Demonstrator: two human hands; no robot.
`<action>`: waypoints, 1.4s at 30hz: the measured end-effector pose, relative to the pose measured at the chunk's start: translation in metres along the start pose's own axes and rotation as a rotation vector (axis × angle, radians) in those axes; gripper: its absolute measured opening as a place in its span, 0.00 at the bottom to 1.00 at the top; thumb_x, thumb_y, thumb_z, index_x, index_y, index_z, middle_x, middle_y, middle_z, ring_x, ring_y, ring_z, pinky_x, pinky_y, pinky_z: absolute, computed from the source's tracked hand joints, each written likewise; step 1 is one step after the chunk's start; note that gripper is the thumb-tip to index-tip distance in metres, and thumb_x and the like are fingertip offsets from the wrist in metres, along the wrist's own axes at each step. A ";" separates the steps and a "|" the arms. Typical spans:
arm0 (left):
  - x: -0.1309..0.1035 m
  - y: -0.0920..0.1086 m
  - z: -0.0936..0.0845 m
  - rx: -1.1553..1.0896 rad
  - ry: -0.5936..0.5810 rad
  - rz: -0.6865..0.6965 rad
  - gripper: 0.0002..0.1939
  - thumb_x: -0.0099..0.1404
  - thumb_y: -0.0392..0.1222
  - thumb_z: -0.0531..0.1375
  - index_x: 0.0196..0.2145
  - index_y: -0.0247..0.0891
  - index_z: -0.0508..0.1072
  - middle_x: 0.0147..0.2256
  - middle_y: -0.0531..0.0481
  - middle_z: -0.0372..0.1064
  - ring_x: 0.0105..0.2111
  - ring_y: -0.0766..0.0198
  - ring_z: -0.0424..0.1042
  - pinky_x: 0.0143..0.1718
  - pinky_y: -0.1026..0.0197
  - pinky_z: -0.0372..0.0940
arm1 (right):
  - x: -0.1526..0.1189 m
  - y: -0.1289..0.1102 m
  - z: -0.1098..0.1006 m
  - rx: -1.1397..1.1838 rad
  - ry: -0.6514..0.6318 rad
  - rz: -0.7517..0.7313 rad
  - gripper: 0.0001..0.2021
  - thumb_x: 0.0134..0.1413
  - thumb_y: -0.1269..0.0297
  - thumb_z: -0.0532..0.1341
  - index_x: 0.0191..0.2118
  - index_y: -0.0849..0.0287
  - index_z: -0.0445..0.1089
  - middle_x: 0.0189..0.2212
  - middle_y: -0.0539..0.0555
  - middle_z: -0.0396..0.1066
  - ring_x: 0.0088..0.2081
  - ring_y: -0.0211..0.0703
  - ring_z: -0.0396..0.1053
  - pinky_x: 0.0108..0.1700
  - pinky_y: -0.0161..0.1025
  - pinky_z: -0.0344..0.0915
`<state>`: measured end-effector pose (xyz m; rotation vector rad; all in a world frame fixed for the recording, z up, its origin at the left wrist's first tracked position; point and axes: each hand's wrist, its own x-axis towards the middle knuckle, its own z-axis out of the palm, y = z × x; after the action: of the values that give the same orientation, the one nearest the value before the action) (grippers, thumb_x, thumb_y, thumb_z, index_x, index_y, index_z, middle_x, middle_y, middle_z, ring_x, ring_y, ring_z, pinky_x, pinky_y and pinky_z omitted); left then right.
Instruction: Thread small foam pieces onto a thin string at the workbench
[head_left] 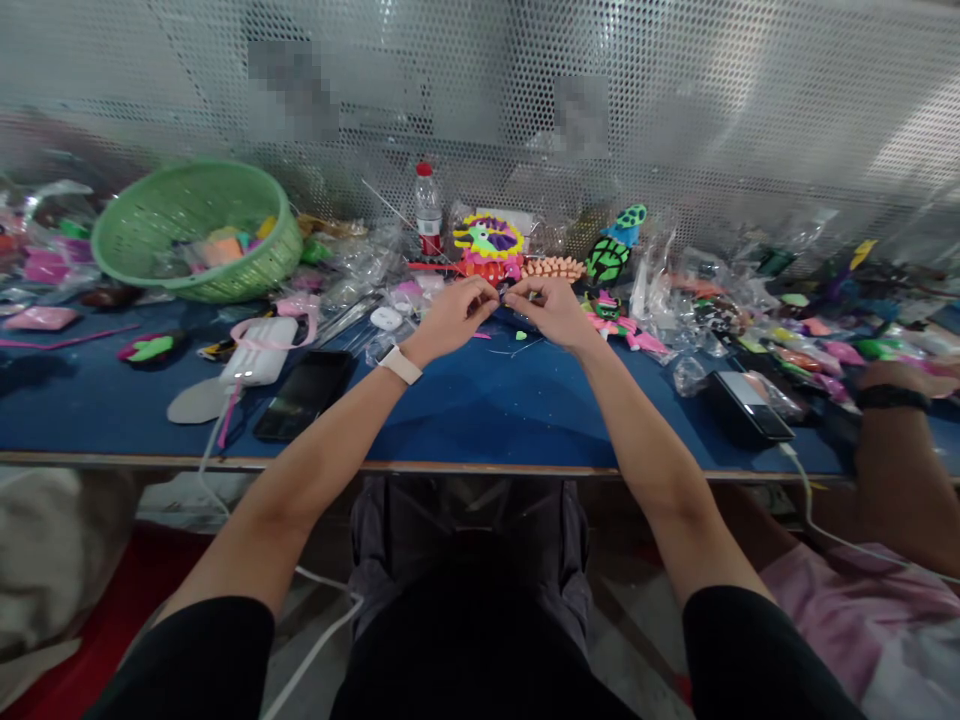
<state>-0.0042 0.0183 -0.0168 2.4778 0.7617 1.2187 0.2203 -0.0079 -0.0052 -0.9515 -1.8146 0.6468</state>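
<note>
My left hand (459, 314), with a pale watch band on its wrist, is closed in a pinch above the blue table (510, 410). Close beside it my right hand (553, 308) pinches too, and the fingertips of both nearly meet. Whatever small thing they hold is too tiny to make out. Just behind the hands stands a colourful clay-like figure (489, 240) with a yellow frill. An orange-brown spiky piece (553, 268) lies to its right, near a green-and-black patterned figure (607, 258). A little green bit (520, 336) rests on the table below my fingers.
On the left are a green basket (210, 285), a white power bank (261, 350) and a dark phone (306, 395). A red-capped bottle (428, 210) stands behind. To the right lie another device (748, 408), plastic bags and a co-worker's arm (892, 470). A perforated metal panel (465, 90) rises behind the table.
</note>
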 end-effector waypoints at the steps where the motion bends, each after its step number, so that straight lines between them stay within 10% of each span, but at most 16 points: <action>1: 0.000 0.001 0.001 -0.043 0.004 -0.014 0.05 0.77 0.42 0.62 0.41 0.41 0.76 0.38 0.47 0.77 0.37 0.59 0.75 0.41 0.57 0.70 | 0.000 0.000 0.000 0.002 -0.001 -0.005 0.19 0.60 0.44 0.74 0.31 0.55 0.77 0.32 0.53 0.77 0.38 0.44 0.71 0.41 0.43 0.70; 11: -0.001 -0.007 0.019 -0.672 -0.048 -0.278 0.25 0.74 0.66 0.63 0.31 0.43 0.68 0.28 0.49 0.67 0.28 0.61 0.70 0.32 0.55 0.70 | -0.001 0.001 0.007 -0.026 0.032 -0.132 0.26 0.61 0.31 0.69 0.36 0.53 0.78 0.35 0.53 0.75 0.37 0.44 0.70 0.40 0.44 0.69; 18: -0.006 0.002 0.017 -0.045 0.302 -0.105 0.18 0.78 0.59 0.63 0.48 0.41 0.77 0.43 0.44 0.78 0.39 0.59 0.77 0.42 0.56 0.74 | 0.000 0.006 0.021 0.027 0.155 -0.045 0.23 0.65 0.37 0.68 0.36 0.54 0.77 0.32 0.52 0.73 0.36 0.43 0.70 0.37 0.42 0.67; 22: -0.010 0.005 0.015 0.179 0.307 0.074 0.09 0.80 0.47 0.62 0.49 0.42 0.81 0.50 0.42 0.79 0.51 0.54 0.79 0.55 0.49 0.75 | -0.001 0.007 0.027 0.069 0.165 -0.042 0.22 0.64 0.38 0.69 0.35 0.54 0.76 0.30 0.52 0.71 0.35 0.43 0.70 0.35 0.41 0.67; 42: -0.007 -0.002 0.012 0.053 0.325 0.140 0.13 0.80 0.51 0.63 0.45 0.45 0.86 0.42 0.47 0.85 0.44 0.56 0.81 0.50 0.51 0.75 | -0.008 -0.005 0.020 -0.230 0.287 -0.428 0.17 0.75 0.48 0.65 0.37 0.53 0.81 0.34 0.53 0.77 0.34 0.43 0.72 0.39 0.44 0.71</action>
<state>0.0007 0.0155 -0.0295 2.4396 0.7137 1.7017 0.2019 -0.0184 -0.0135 -0.7234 -1.7756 0.0337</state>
